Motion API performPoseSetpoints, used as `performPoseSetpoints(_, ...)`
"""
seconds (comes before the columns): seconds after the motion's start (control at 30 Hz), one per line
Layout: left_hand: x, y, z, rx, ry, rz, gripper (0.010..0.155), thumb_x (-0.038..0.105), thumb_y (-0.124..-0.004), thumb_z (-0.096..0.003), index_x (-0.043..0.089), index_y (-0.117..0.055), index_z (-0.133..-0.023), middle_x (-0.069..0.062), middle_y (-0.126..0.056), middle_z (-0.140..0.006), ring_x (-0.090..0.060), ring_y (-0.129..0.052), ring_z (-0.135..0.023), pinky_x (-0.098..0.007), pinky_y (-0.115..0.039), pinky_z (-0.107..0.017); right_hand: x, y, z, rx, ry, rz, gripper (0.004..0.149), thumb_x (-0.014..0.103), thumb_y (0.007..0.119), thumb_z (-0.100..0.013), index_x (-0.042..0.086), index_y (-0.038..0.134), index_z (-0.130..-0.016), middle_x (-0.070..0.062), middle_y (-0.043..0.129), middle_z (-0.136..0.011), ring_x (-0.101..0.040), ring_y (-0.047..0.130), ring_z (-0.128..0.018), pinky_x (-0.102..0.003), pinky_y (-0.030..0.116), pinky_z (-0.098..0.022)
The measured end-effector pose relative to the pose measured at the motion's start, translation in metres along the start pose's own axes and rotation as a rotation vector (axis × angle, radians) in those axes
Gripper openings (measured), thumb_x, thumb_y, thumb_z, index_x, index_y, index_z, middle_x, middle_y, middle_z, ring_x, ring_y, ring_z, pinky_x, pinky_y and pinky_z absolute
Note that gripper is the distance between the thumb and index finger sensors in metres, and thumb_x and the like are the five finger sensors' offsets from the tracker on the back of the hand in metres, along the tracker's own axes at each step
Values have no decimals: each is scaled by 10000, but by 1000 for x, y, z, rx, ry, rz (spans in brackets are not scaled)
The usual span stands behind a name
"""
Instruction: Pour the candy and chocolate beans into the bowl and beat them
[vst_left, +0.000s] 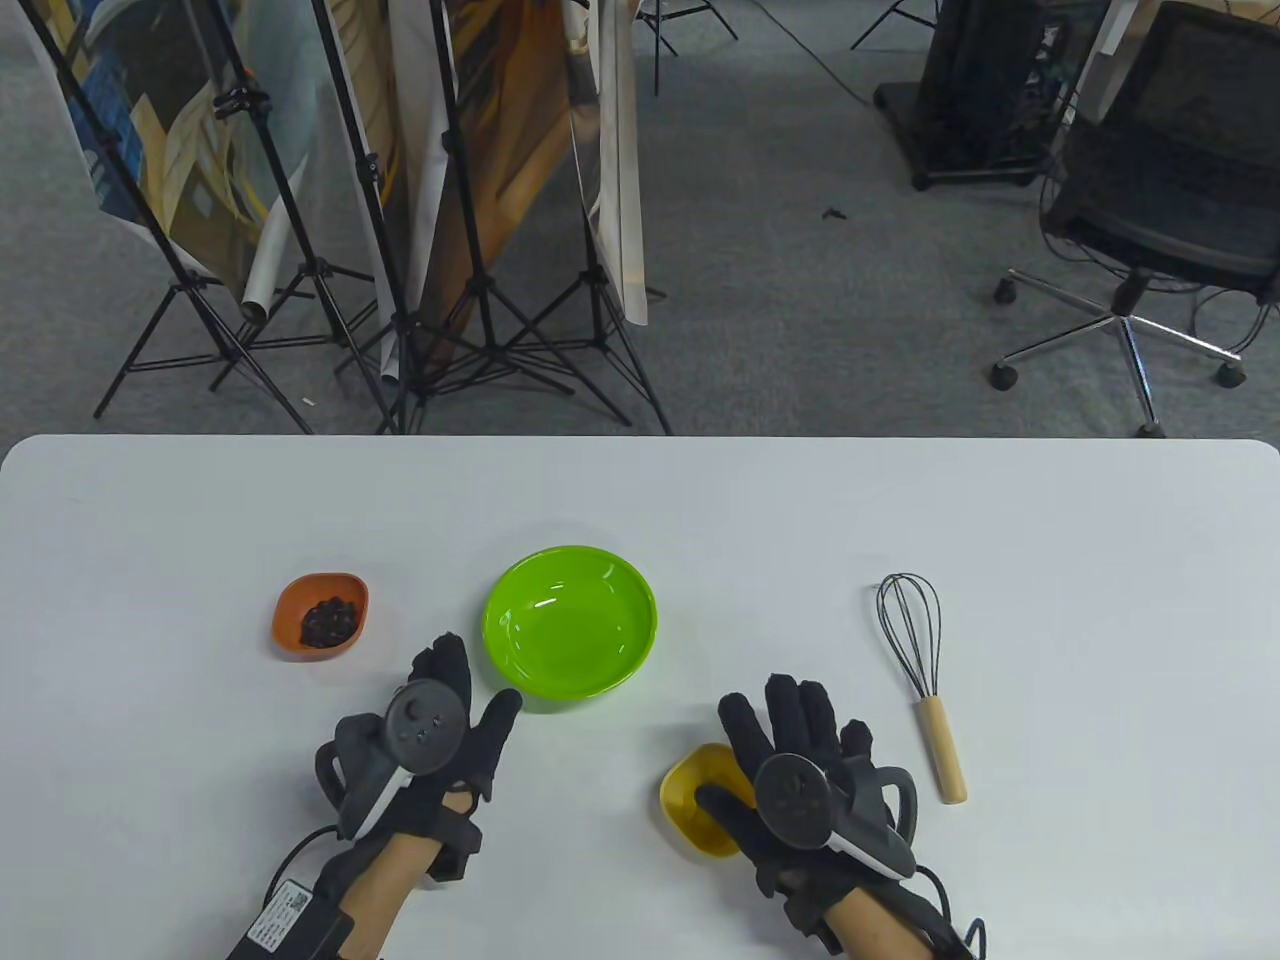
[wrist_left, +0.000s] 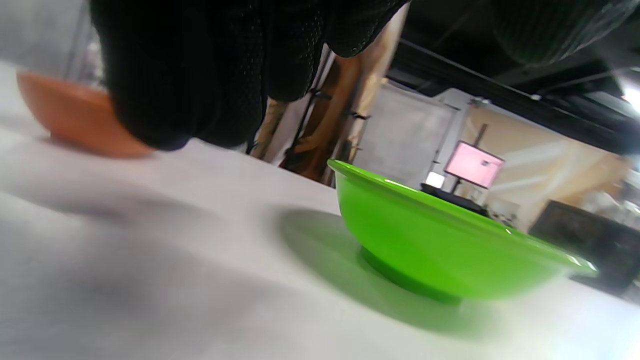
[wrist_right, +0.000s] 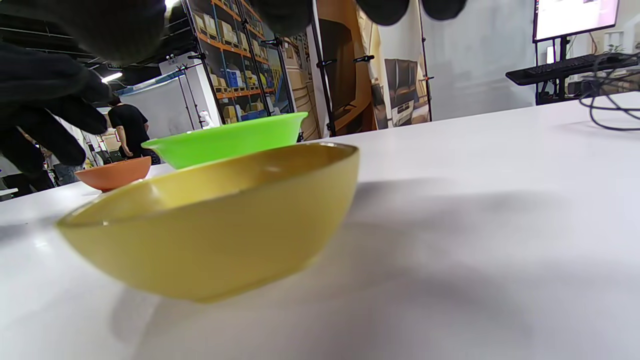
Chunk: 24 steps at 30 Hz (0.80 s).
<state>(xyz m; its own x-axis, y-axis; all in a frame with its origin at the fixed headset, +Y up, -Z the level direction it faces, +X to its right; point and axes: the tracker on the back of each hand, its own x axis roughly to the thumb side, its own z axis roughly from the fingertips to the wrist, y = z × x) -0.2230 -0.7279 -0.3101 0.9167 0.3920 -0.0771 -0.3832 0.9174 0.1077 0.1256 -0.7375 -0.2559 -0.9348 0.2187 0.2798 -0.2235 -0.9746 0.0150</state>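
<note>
Both hands hover over the white table (vst_left: 900, 500) with fingers extended, gripping nothing. Right hand (vst_left: 800, 770) spreads above the yellow dish (vst_left: 695, 800); the wrist view shows the dish on the tabletop, contents hidden. Left hand (vst_left: 440, 730) sits between the orange dish (vst_left: 320, 612) of chocolate beans (vst_left: 332, 620) and the green bowl (vst_left: 570, 620). Only the table view shows the beans and the whisk (vst_left: 920, 680) lying at right.
</note>
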Motion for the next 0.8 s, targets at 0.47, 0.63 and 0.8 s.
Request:
performPoseSetpoints(0.47,-34,-42,-87,-276,435,306,791,620,-802,-391,118,-638,-979,-46,-1062,-555,-226,-1084,-167,-235,-898,-20,-10,-1,0,-1,17,-18,822,658,643,-467,249,368,-1124,-277,263,-1139,-575,305,-1029,-855,373,-576)
performPoseSetpoints(0.63,-35,-50,-95,-344,429,409,653,524,-804,-431,117,-707,-933,-8,-1068,-463,-209,-1074,-121,-245,-885,2,-13,0,0,7,25,-21,822,658,642,-467,249,367,-1125,-277,265,-1139,-577,304,-1027,-855,372,-576)
performPoseSetpoints(0.8,-32,-52,-100,-361,394,435,544,441,-804,-444,116,-763,-878,1,-1069,-428,-211,-1071,-115,-261,-885,7,-13,-1,0,12,26,-24,821,658,642,-467,249,368,-1124,-279,265,-1138,-578,306,-1027,-855,372,-575)
